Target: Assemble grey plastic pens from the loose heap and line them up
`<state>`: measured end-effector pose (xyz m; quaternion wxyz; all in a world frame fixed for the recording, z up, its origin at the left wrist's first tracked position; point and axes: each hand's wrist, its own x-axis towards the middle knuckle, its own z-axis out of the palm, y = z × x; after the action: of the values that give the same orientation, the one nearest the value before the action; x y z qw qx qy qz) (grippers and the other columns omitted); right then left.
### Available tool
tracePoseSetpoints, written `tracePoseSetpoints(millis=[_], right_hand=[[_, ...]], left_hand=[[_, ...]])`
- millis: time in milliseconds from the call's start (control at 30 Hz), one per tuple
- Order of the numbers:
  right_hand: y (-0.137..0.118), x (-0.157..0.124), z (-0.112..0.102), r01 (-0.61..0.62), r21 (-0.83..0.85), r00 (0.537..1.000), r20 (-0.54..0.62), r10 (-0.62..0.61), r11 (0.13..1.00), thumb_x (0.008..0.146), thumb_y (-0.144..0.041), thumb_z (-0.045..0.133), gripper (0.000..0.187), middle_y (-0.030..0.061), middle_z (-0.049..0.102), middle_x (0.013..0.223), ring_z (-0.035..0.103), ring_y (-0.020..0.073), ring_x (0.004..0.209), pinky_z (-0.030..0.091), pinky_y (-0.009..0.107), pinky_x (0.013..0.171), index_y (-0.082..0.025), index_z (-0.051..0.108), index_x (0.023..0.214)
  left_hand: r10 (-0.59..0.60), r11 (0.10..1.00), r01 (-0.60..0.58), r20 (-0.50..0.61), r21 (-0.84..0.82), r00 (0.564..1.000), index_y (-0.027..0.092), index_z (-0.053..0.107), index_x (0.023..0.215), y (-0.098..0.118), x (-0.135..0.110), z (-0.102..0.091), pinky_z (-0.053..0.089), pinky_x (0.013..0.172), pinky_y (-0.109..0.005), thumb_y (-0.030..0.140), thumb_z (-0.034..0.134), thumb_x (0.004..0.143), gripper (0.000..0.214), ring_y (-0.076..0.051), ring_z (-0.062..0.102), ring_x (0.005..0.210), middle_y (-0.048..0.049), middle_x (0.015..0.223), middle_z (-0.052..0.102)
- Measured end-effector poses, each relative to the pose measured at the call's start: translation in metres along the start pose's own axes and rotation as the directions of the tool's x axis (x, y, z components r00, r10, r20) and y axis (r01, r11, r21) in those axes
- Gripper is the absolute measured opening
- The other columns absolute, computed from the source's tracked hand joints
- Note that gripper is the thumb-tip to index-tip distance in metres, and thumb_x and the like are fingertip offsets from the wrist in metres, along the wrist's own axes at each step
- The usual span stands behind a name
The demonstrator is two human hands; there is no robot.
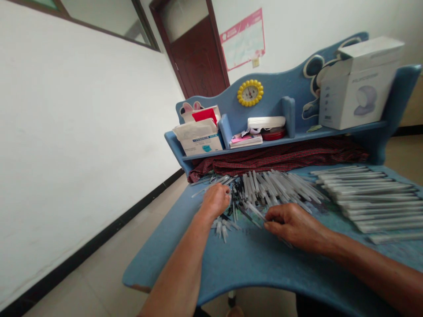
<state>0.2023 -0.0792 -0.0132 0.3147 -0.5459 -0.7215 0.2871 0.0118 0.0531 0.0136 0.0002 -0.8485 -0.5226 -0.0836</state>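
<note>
My right hand (291, 224) is closed, thumb and fingers pinched on a translucent pen barrel (256, 211) that points up and left. Its far end reaches the heap of small black pen parts (236, 193). At the left of that heap is my left hand (216, 199), its fingers curled together; what they hold, if anything, is hidden. Between and beyond the hands lies a pile of clear pen barrels (274, 185). Several clear pen caps (223, 227) are scattered just below my left hand.
Rows of pens (373, 198) are stacked on the right of the blue desk (244, 264). A red checked cloth (280, 156) lies along the back, under a shelf holding a white box (360, 88), a mask box (201, 143) and papers (246, 141). A yellow-rimmed clock (250, 93) hangs above.
</note>
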Motion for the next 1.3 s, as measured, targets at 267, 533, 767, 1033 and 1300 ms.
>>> tracePoseSetpoints(millis=[267, 533, 767, 1033, 1300], right_hand=[[-0.002, -0.0003, -0.0007, 0.005, -0.005, 1.0, 0.002, -0.005, 1.0, 0.075, -0.024, 0.048, 0.018, -0.0028, 0.048, 0.055, 0.044, 0.0095, 0.054, 0.028, 0.021, 0.049, -0.016, 0.056, 0.062], [0.0007, 0.0004, 0.0007, 0.009, 0.005, 1.0, -0.01, -0.009, 1.0, 0.075, -0.024, 0.049, 0.017, -0.0028, 0.048, 0.055, 0.044, 0.0096, 0.054, 0.027, 0.021, 0.049, -0.016, 0.057, 0.062], [-0.0008, -0.0002, -0.0007, 0.017, -0.002, 1.0, -0.012, -0.017, 1.0, 0.075, -0.024, 0.049, 0.017, -0.0028, 0.048, 0.056, 0.044, 0.0095, 0.054, 0.028, 0.021, 0.049, -0.016, 0.057, 0.061], [0.0001, 0.0003, -0.0005, 0.013, -0.005, 1.0, -0.016, -0.014, 1.0, 0.075, -0.024, 0.05, 0.017, -0.0031, 0.048, 0.055, 0.044, 0.0093, 0.054, 0.027, 0.021, 0.049, -0.016, 0.057, 0.061], [-0.0005, -0.0005, -0.0002, 0.004, 0.005, 1.0, -0.018, -0.004, 1.0, 0.075, -0.025, 0.049, 0.017, -0.0027, 0.049, 0.056, 0.044, 0.0097, 0.054, 0.027, 0.021, 0.049, -0.016, 0.058, 0.064]], left_hand=[[0.055, 0.97, -0.05, -0.017, 0.237, 0.998, 0.017, 0.066, 0.085, 0.0055, -0.0039, 0.0042, 0.044, 0.074, -0.03, 0.023, 0.048, 0.077, 0.02, -0.022, 0.059, 0.084, -0.0092, 0.088, 0.059], [0.049, 0.975, -0.046, -0.009, 0.219, 0.999, 0.016, 0.064, 0.082, 0.0042, -0.002, 0.0091, 0.043, 0.075, -0.029, 0.021, 0.049, 0.076, 0.017, -0.021, 0.058, 0.085, -0.009, 0.089, 0.06], [0.054, 0.981, -0.055, 0.011, 0.183, 0.998, 0.019, 0.064, 0.078, 0.0043, -0.0015, 0.0083, 0.042, 0.076, -0.027, 0.017, 0.049, 0.073, 0.016, -0.02, 0.058, 0.087, -0.0063, 0.086, 0.064], [0.069, 0.983, -0.076, 0.052, 0.168, 0.996, 0.019, 0.066, 0.08, 0.0, 0.0005, 0.0041, 0.042, 0.073, -0.024, 0.017, 0.05, 0.071, 0.019, -0.017, 0.058, 0.081, -0.0041, 0.081, 0.065], [0.081, 0.97, -0.094, 0.065, 0.223, 0.995, 0.019, 0.066, 0.082, 0.0034, -0.001, 0.0051, 0.043, 0.073, -0.028, 0.018, 0.051, 0.07, 0.019, -0.02, 0.058, 0.084, -0.0072, 0.087, 0.063]])
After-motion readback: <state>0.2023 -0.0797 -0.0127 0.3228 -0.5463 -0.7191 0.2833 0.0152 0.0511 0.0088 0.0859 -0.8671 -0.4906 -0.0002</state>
